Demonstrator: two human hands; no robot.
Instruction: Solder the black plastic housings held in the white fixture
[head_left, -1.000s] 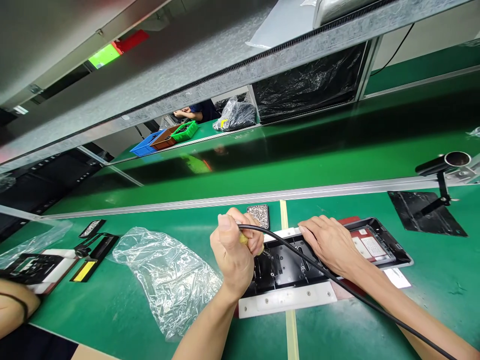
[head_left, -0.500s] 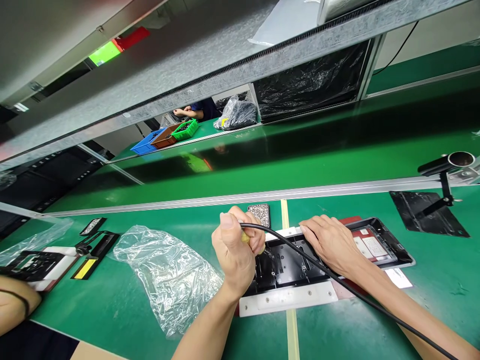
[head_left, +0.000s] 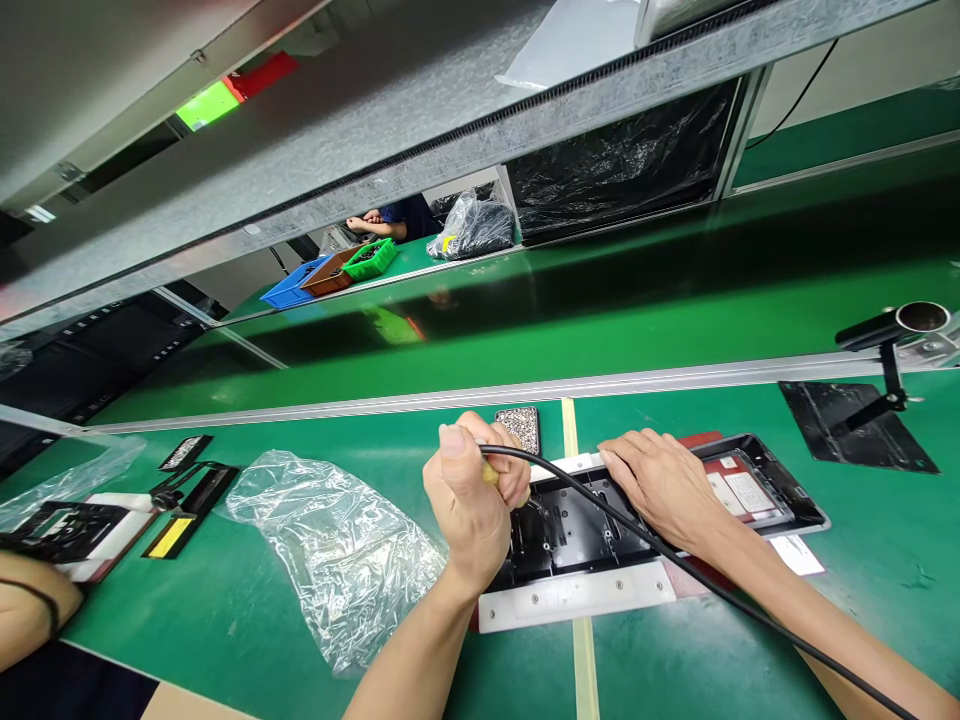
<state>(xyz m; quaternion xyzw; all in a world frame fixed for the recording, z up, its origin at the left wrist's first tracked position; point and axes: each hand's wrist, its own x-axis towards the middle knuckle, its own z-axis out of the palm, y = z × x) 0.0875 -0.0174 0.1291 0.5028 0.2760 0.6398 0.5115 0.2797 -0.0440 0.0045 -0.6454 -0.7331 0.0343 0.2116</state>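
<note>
My left hand (head_left: 474, 495) is closed around the yellow handle of a soldering iron (head_left: 491, 474), whose black cable (head_left: 600, 510) leaves the top and crosses under my view to the lower right. Its thin metal tip points down into a long black plastic housing (head_left: 574, 535), though the exact contact point is hard to make out. Across the far rim of that housing lies my right hand (head_left: 664, 488), fingers stretched flat and pressing on it. The housing sits in a fixture with white strips (head_left: 577, 603). At its right end a clear window shows labels on a reddish base.
A crumpled clear plastic bag (head_left: 337, 560) lies left of the fixture. Behind it is a speckled block (head_left: 519, 428). A tube-shaped stand (head_left: 892, 350) rises at right. Another person's arm (head_left: 34, 608) reaches in at left, near black parts. A metal shelf (head_left: 450, 180) hangs overhead.
</note>
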